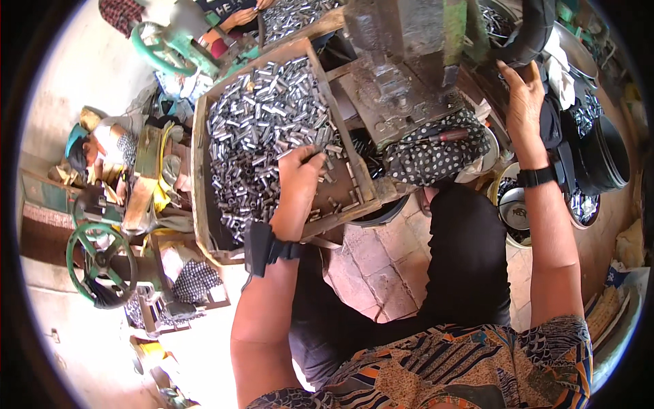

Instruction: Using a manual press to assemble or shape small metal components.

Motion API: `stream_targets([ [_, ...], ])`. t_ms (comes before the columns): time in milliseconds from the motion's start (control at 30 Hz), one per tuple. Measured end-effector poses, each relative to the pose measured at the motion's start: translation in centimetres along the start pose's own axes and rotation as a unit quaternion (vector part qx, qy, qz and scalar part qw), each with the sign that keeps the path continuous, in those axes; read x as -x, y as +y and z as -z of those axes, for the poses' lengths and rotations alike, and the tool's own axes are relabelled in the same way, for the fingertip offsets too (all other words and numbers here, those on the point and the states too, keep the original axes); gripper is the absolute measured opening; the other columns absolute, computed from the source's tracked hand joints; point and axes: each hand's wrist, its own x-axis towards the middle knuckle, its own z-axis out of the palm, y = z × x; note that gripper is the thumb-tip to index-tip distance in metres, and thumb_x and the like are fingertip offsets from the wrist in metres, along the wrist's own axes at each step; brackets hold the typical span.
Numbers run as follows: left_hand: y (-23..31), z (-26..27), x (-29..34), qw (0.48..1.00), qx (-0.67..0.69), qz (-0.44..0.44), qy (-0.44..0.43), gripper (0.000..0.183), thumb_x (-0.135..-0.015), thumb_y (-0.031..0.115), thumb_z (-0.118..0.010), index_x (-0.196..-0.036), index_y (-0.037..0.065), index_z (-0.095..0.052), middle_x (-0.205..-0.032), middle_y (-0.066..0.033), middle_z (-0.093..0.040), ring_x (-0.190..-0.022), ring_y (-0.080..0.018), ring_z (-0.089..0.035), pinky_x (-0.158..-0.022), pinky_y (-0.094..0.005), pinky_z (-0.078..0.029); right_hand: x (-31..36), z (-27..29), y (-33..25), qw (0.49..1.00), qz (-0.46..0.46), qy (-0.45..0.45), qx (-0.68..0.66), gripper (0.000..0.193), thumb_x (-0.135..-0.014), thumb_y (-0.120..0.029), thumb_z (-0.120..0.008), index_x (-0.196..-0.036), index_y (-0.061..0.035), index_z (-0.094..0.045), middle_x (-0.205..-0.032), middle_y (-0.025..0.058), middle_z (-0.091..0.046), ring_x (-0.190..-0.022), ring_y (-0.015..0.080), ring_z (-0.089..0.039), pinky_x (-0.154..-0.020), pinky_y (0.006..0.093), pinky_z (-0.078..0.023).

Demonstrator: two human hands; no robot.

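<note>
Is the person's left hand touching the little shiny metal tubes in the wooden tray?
Touching. The head view shows the left hand resting in the wooden tray, its fingertips on the loose metal tubes there.

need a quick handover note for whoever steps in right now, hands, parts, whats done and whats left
Left hand: in the wooden tray, fingers closed on the small metal tubes near the tray's right wall; whether it holds one, I cannot tell.
Right hand: raised, gripping the dark curved handle at the press machine.
Parts: the tray is mostly full of tubes, with a bare patch by the left hand. A screwdriver lies on the dotted cloth below the machine.
Done: cannot tell how many tubes have been worked.
Left: most of the tray, as it looks.
</note>
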Motion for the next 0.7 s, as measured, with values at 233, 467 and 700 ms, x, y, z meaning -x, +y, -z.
stream_targets([
  [233,-3.6,3.9,3.5,0.961,-0.267,-0.008,-0.079,0.021,-0.077,0.021,-0.064,-0.096,0.012,-0.069,-0.091,-0.0129,-0.067,-0.085,-0.0290,-0.064,-0.076,-0.0360,-0.049,5.0,-1.6,-0.5,0.985,-0.130,-0.115,0.000,0.040,-0.082,-0.006,-0.057,-0.121,0.0009,-0.052,-0.110,0.0090,-0.061,-0.097,0.0160,-0.058,-0.083,0.0279,-0.045],
  [467,-4.2,3.6,3.4,0.889,-0.403,-0.133,-0.174,0.027,-0.072,0.010,-0.061,-0.098,0.010,-0.068,-0.100,-0.0152,-0.065,-0.096,-0.0324,-0.060,-0.084,-0.0381,-0.047,12.1,-10.9,-0.4,0.882,-0.154,-0.446,0.022,0.021,-0.074,0.007,-0.065,-0.095,0.0054,-0.065,-0.091,0.0106,-0.067,-0.084,0.0151,-0.063,-0.076,0.0274,-0.051],
  [700,-3.5,3.7,3.0,0.882,-0.398,-0.116,-0.225,0.024,-0.069,0.005,-0.055,-0.090,0.004,-0.067,-0.096,-0.0165,-0.063,-0.094,-0.0324,-0.060,-0.081,-0.0386,-0.048,17.5,-17.0,1.3,0.771,0.110,-0.572,0.258,0.022,-0.071,-0.004,-0.065,-0.093,-0.0002,-0.065,-0.086,0.0180,-0.065,-0.077,0.0321,-0.065,-0.066,0.0355,-0.051],
])
